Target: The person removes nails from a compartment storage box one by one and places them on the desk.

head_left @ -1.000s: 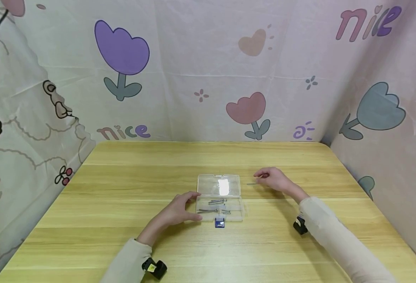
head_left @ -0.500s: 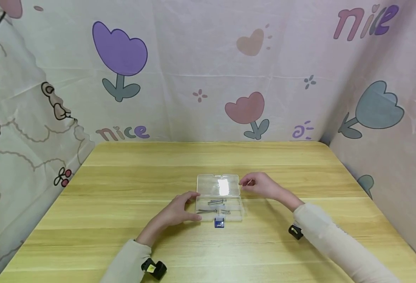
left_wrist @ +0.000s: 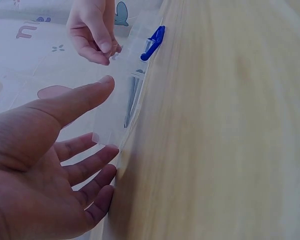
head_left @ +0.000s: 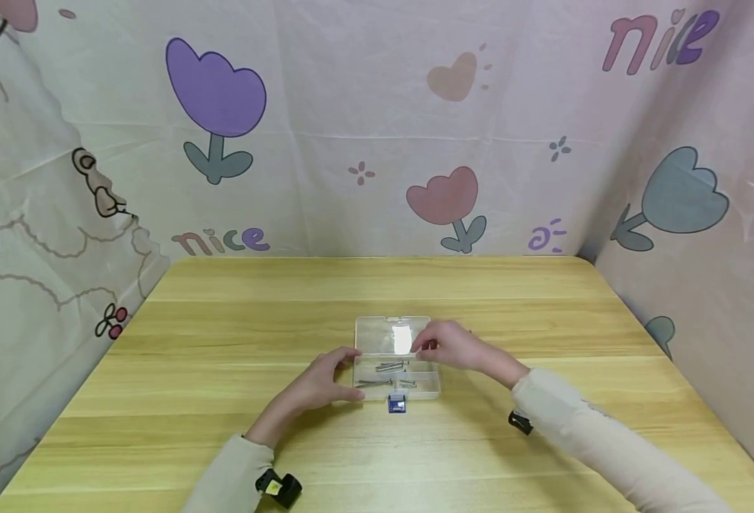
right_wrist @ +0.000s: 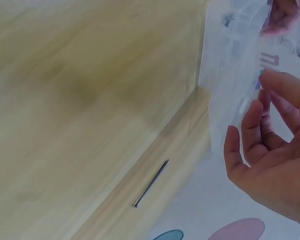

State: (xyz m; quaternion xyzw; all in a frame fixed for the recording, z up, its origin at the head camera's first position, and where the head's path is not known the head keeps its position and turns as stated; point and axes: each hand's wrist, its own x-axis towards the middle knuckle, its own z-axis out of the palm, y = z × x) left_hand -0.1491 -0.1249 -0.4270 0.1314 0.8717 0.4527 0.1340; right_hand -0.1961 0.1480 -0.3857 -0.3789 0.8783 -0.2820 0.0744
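A clear plastic box (head_left: 395, 390) lies open in the middle of the wooden table (head_left: 223, 427), its lid (head_left: 383, 329) folded back and a blue latch (head_left: 397, 405) at the front. Several nails (head_left: 391, 367) lie inside. My left hand (head_left: 345, 374) rests at the box's left end with straight fingers (left_wrist: 85, 167) and the thumb stretched along it. My right hand (head_left: 420, 349) hovers over the right half of the box, thumb and forefinger (left_wrist: 106, 49) pinching a thin nail of which little shows. One more nail (right_wrist: 151, 184) lies loose on the table behind the right hand.
Flowered fabric walls (head_left: 377, 142) close the table in at the back and on both sides. Bare tabletop stretches to the left, right and front of the box. Black wrist cameras (head_left: 279, 486) sit on both sleeves.
My right hand has moved left with the pinched nail, from the tabletop right of the lid to above the open box. The left hand and the box have stayed put.
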